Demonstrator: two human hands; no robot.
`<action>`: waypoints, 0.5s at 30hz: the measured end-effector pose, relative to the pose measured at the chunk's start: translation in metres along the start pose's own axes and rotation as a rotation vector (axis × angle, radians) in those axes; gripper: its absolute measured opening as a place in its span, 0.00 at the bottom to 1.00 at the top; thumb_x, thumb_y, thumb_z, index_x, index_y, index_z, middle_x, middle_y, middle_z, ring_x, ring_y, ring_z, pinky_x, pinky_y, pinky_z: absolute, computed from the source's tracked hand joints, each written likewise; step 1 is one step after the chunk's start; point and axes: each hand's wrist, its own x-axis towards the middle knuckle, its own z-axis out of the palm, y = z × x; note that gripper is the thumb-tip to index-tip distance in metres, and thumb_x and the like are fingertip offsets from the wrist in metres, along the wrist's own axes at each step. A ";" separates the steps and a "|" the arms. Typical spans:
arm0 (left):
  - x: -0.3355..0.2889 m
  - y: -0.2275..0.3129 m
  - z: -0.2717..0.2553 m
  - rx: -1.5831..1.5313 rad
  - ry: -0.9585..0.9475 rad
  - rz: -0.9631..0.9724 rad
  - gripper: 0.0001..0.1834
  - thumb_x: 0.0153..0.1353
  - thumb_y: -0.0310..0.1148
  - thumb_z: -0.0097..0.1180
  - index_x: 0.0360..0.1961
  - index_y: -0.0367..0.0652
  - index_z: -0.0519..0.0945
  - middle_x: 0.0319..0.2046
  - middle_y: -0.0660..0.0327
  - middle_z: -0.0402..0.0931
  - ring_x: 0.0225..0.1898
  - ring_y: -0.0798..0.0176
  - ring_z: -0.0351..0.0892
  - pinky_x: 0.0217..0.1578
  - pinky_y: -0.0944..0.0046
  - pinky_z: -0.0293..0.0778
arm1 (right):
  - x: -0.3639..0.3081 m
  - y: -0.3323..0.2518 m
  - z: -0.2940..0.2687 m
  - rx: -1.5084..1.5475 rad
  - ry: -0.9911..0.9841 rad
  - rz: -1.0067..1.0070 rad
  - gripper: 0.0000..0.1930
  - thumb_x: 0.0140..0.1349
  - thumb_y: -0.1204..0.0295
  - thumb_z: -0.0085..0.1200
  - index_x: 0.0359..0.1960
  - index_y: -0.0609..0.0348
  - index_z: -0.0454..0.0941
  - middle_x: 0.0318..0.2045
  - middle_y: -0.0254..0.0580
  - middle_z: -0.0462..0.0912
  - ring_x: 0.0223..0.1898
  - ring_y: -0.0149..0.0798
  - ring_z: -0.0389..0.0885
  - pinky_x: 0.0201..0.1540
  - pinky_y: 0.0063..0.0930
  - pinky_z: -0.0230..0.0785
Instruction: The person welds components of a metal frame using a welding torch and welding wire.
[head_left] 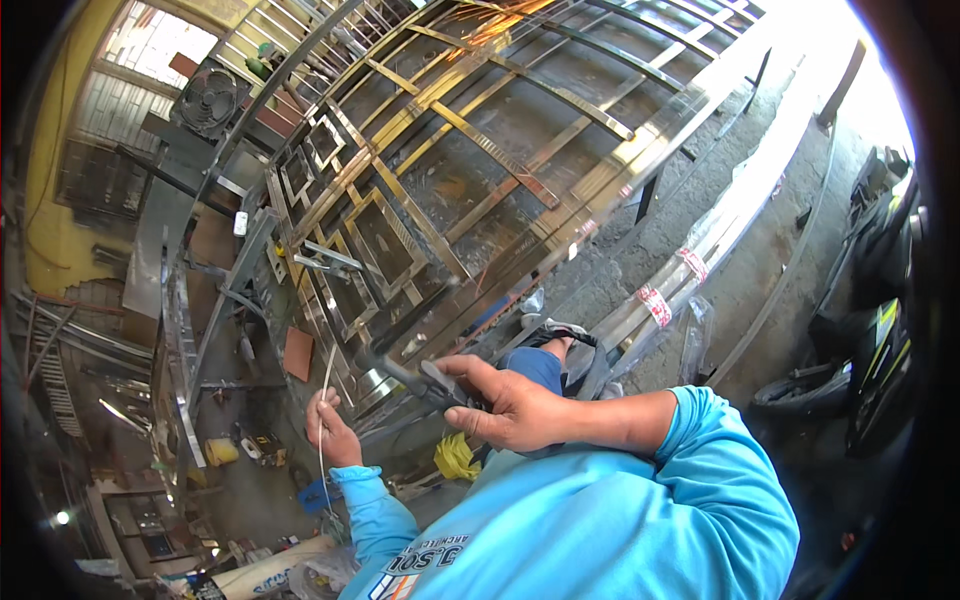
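Observation:
My left hand (337,432) is closed on a thin pale filler rod (325,400), which runs up past my fingers and down below my wrist. My right hand (508,402) is closed round a dark welding torch (418,382) whose front end points left, toward the table edge. A short shiny metal cylinder (374,386) lies close to the torch's tip. Beyond both hands a large grid of shiny metal tubes (440,245) is spread over a work table, with smaller nested rectangles at its left side. A loose short tube piece (330,256) rests on the grid.
Orange sparks (497,22) fly at the far end of the grid. Plastic-wrapped tubes (690,265) lie on the floor to the right, near a motorcycle (875,370). A fan (208,102) stands at far left. A yellow bag (457,458) hangs by my waist.

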 end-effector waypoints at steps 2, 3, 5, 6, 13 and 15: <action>0.030 -0.008 0.018 -0.021 0.053 0.006 0.17 0.76 0.33 0.45 0.52 0.29 0.78 0.43 0.48 0.84 0.41 0.57 0.84 0.46 0.59 0.81 | 0.023 -0.019 -0.026 0.114 -0.018 0.128 0.27 0.73 0.66 0.54 0.69 0.58 0.58 0.32 0.38 0.78 0.29 0.28 0.73 0.33 0.28 0.69; 0.045 -0.011 0.031 -0.033 0.077 0.007 0.17 0.76 0.33 0.45 0.52 0.29 0.78 0.43 0.48 0.84 0.41 0.57 0.84 0.46 0.59 0.81 | 0.036 -0.030 -0.040 0.211 0.024 0.181 0.26 0.74 0.67 0.53 0.69 0.57 0.58 0.31 0.34 0.76 0.29 0.25 0.71 0.32 0.24 0.67; 0.075 -0.017 0.059 -0.058 0.120 -0.051 0.16 0.76 0.32 0.44 0.51 0.29 0.78 0.43 0.48 0.84 0.41 0.57 0.85 0.45 0.59 0.81 | 0.067 -0.055 -0.076 0.201 0.151 0.125 0.27 0.74 0.70 0.51 0.70 0.54 0.55 0.34 0.35 0.77 0.25 0.24 0.73 0.27 0.22 0.67; 0.091 -0.018 0.072 -0.053 0.125 -0.054 0.16 0.75 0.31 0.43 0.51 0.29 0.79 0.42 0.48 0.84 0.41 0.57 0.85 0.45 0.59 0.81 | 0.086 -0.066 -0.092 0.195 0.258 0.042 0.27 0.74 0.71 0.50 0.70 0.53 0.54 0.38 0.44 0.79 0.23 0.27 0.75 0.25 0.23 0.69; 0.194 0.004 0.113 -0.031 0.148 -0.061 0.16 0.75 0.29 0.43 0.51 0.28 0.78 0.42 0.48 0.84 0.41 0.56 0.85 0.45 0.59 0.81 | 0.176 -0.175 -0.189 -0.099 0.625 -0.356 0.21 0.76 0.65 0.41 0.62 0.68 0.68 0.25 0.42 0.77 0.16 0.25 0.69 0.17 0.16 0.57; 0.220 0.011 0.107 0.051 0.153 0.033 0.16 0.75 0.29 0.43 0.51 0.28 0.78 0.43 0.48 0.84 0.41 0.56 0.85 0.46 0.59 0.81 | 0.181 -0.214 -0.212 0.031 0.510 -0.390 0.19 0.76 0.65 0.41 0.59 0.69 0.70 0.27 0.40 0.75 0.18 0.26 0.68 0.18 0.15 0.59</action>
